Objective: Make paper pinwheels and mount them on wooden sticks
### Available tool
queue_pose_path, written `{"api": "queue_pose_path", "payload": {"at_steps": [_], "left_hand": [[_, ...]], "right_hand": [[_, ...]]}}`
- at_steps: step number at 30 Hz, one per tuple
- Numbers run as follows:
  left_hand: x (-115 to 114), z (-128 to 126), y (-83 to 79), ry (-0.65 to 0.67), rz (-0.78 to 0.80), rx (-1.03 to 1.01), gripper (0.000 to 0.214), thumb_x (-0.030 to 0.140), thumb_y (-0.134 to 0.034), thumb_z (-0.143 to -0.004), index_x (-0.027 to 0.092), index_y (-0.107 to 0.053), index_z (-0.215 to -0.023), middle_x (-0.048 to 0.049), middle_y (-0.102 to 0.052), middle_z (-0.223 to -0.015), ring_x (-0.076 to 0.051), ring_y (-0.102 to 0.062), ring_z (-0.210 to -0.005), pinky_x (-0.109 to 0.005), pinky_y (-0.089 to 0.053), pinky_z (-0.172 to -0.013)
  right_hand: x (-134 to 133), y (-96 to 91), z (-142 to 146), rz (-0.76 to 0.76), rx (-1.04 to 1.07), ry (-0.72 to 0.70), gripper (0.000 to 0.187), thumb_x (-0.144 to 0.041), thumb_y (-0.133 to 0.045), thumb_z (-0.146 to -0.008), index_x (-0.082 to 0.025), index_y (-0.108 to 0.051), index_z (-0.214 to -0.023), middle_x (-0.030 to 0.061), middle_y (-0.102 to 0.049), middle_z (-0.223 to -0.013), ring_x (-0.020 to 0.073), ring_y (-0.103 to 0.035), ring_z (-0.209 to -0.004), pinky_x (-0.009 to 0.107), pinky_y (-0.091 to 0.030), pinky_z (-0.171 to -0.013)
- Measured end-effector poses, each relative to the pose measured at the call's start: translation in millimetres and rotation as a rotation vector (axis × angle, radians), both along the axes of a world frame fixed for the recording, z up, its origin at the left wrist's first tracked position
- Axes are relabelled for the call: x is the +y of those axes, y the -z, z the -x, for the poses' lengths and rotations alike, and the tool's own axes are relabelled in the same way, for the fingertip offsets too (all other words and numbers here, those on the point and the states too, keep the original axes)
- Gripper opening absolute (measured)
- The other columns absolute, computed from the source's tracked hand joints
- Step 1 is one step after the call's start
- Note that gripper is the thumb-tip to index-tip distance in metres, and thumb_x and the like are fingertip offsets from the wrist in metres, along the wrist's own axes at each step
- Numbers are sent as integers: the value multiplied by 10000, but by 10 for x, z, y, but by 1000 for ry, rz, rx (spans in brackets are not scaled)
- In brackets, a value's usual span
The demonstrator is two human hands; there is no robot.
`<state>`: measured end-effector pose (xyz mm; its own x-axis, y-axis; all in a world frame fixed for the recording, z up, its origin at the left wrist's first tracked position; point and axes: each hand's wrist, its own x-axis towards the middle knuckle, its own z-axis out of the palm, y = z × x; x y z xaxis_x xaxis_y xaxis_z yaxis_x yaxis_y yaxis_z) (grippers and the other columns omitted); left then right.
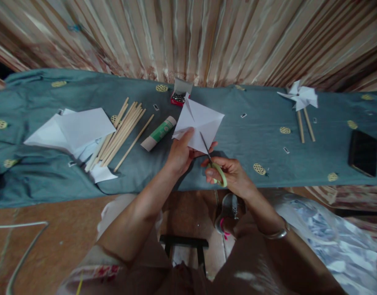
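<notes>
My left hand [181,153] pinches a white paper square [207,119] by its near left side, thumb on top and fingers below. One slit shows near the paper's far corner, with creases running toward the middle. In my right hand [230,172] is a pair of scissors [218,174] with light green handles. Their blades reach over the near corner of the paper, pointing toward its centre. Just beyond the paper stands an open red box [178,98] of small metal pins. To the left of my left hand lies a green and white glue stick [159,133].
Several wooden sticks [123,133] and white paper sheets [84,127] lie at the left. Paper pinwheels [298,96] on two sticks rest at the right, near a dark phone [363,153]. A blue-green cloth [256,135] covers the narrow table before a striped curtain [188,41].
</notes>
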<state>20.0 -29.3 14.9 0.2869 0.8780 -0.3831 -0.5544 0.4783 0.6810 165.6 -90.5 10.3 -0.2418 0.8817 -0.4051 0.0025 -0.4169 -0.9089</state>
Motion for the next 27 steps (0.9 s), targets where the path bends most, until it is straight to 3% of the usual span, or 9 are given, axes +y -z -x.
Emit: {"api": "queue_pose_path", "payload": {"at_steps": [11, 21, 27], "left_hand": [[4, -1, 15, -7, 22, -1, 423, 341, -521, -939, 125, -541, -1302, -109, -741, -926, -247, -746, -793, -345, -597, -698], [-1, 6, 4, 2, 5, -5, 365, 290, -409, -981, 116, -544, -1271, -93, -743, -861, -234, -745, -798, -335, -598, -698], [-5, 5, 5, -5, 15, -12, 366, 312, -487, -939, 152, -561, -1260, -79, -753, -844, -247, -743, -825, -350, -604, -721]], "right_hand": [[6, 4, 23, -18, -8, 19, 397, -496, -882, -579, -201, -682, -755, -45, -605, -549, 95, -563, -478, 213, -482, -473], [9, 8, 34, -9, -8, 43, 418, -489, -889, -565, -201, -685, -788, -51, -592, -541, 96, -558, -476, 215, -483, -473], [19, -19, 51, 4, 8, 61, 396, -456, -904, -538, -203, -685, -749, -57, -594, -514, 89, -540, -448, 211, -473, -455]]}}
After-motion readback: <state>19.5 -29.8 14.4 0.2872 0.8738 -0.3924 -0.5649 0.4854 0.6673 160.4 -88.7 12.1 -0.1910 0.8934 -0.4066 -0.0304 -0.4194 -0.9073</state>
